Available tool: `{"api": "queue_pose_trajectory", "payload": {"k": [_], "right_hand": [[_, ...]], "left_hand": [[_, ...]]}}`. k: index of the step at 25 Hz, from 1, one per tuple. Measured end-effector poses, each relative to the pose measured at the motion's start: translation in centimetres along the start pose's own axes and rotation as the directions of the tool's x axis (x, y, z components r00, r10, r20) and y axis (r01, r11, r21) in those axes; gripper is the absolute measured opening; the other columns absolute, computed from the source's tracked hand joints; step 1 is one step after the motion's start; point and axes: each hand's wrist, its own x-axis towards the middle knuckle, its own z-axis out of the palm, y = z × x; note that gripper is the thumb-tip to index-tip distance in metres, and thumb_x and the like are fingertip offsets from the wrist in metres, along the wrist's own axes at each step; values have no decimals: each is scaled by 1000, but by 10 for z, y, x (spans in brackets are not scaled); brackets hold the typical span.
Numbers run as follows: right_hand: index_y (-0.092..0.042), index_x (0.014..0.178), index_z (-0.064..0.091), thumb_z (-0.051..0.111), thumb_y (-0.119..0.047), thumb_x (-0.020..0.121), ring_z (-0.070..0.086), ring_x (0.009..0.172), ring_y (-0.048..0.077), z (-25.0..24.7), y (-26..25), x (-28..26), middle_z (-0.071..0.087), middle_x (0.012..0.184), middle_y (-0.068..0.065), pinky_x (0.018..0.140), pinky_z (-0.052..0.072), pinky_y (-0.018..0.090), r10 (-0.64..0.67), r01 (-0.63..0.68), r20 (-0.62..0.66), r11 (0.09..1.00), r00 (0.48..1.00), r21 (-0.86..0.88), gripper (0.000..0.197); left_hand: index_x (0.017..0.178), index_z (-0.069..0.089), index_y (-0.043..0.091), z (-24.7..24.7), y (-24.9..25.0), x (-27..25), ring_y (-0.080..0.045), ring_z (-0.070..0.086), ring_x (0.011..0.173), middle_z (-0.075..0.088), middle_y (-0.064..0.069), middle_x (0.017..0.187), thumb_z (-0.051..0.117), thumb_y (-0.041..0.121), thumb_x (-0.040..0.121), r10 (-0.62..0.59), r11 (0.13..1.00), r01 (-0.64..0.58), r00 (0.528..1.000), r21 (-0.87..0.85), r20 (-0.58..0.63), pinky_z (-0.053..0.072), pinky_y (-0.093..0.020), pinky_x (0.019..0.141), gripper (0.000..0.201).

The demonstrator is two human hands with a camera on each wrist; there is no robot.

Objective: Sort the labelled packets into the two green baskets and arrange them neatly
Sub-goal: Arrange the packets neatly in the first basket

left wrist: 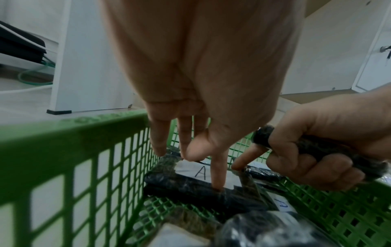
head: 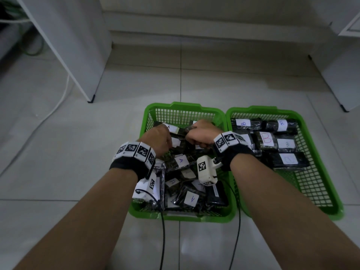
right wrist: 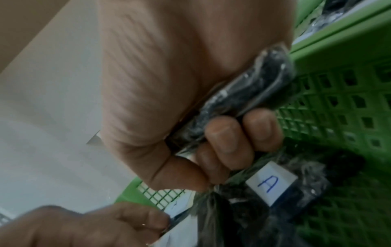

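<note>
the packets are dark, film-wrapped bundles with white paper labels. judged by how the film creases and bulges, each is light and soft, with a slick surface; a pinch on loose film may slip, so take hold across the body of a packet, clear of the label.

the left basket (head: 145, 121) holds a loose heap of packets marked a; the right basket (head: 319, 168), touching it on its right side, holds packets marked b laid in rows at its far end, with the near end bare mesh.

the left hand (left wrist: 203, 83) has its fingers extended downward. one fingertip presses the near edge of the flat packet (left wrist: 190, 187) labelled a, which lies against the far left wall of the left basket. nothing is enclosed in this grip.

the right hand (right wrist: 190, 83) has its fingers curled round a rolled packet (right wrist: 243, 100), held just above the heap at the far end of the left basket. its extended index fingertip touches the far right corner of the flat packet.

limits of view:
- the label of the rolled packet is not visible; its letter cannot be told.
- both hands and the wrist units cover the middle of the heap in the head view.
- several labels in the heap are turned, creased or too dim to read.
- the right wrist view is blurred.
</note>
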Motion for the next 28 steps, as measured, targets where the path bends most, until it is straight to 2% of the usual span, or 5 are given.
{"api": "queue_pose_trajectory", "payload": {"k": [5, 8, 15, 23, 28], "right_hand": [[-10, 77, 64, 64, -14, 81, 53, 49, 16, 4, -1, 2, 57, 63, 2, 44, 41, 21, -6, 12, -65, 996, 998, 91, 5], [-6, 79, 60, 64, -7, 74, 52, 48, 17, 1, -2, 4, 56, 64, 5, 43, 41, 21, 42, -39, -37, 997, 998, 67, 6], [-6, 79, 60, 63, -9, 73, 53, 46, 18, 6, 0, 6, 59, 65, 7, 40, 39, 18, 74, -71, -29, 993, 997, 95, 7], [-12, 73, 56, 57, -7, 69, 40, 40, 16, 9, 12, 7, 49, 57, 5, 43, 34, 21, 66, -67, 12, 942, 998, 330, 7], [-12, 76, 62, 61, -9, 75, 49, 42, 15, 17, 19, 13, 55, 57, 2, 43, 39, 23, 23, 23, -137, 945, 990, 325, 3]], "left_hand": [[106, 75, 7, -2, -2, -7, -20, 55, 124, 57, -7, 138, 59, -1, 85, 7, 1000, -6, 998, -6, 61, 47, -28, 102, 27], [108, 79, 21, 3, -3, -6, -23, 35, 138, 36, 2, 153, 56, -1, 87, 14, 996, -26, 992, 91, 122, 37, -33, 113, 38], [124, 65, 23, 16, -12, 3, -24, 49, 126, 36, 3, 147, 58, 16, 71, -151, 988, 145, 978, 51, 144, 51, -45, 101, 54], [118, 72, 34, 5, 6, -13, -20, 18, 145, 22, 6, 156, 59, 3, 85, -80, 988, 61, 987, 139, 142, 37, -45, 115, 47], [133, 62, 23, 8, 9, -12, -24, 25, 143, 21, 2, 158, 58, 9, 88, -104, 982, 76, 982, 173, 157, 38, -46, 113, 47]]}}
